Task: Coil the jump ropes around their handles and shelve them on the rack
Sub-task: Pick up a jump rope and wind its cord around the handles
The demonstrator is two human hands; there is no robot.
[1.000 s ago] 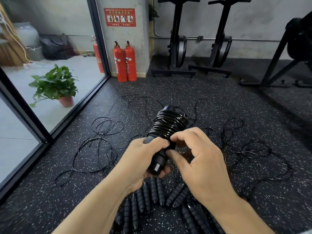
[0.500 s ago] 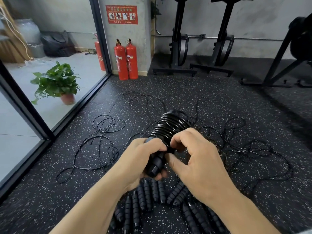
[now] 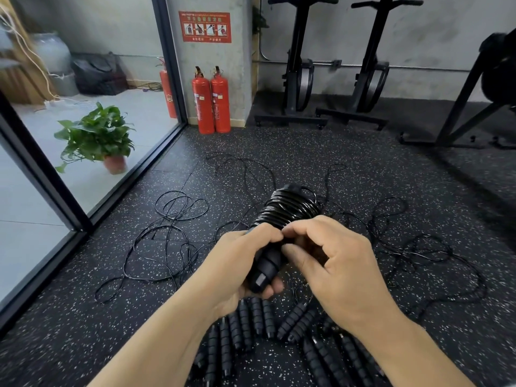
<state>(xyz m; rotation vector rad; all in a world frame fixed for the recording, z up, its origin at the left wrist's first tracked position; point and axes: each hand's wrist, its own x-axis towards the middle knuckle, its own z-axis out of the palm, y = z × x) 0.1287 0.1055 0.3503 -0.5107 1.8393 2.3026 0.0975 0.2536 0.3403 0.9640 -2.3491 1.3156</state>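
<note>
Black ribbed foam handles wound with glossy black cord (image 3: 290,210) sit in my grip above the speckled rubber floor (image 3: 363,169). My left hand (image 3: 237,266) is wrapped closed around the bundle's lower end; my right hand (image 3: 335,263) pinches the cord at the coil's base. More black foam handles (image 3: 251,322) lie on the floor beneath, loose black ropes (image 3: 167,219) spread beyond.

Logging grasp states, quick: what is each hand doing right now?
Left hand: closed around the jump rope handles.
Right hand: fingers pinched at the coiled rope; what they grip is hidden.
</note>
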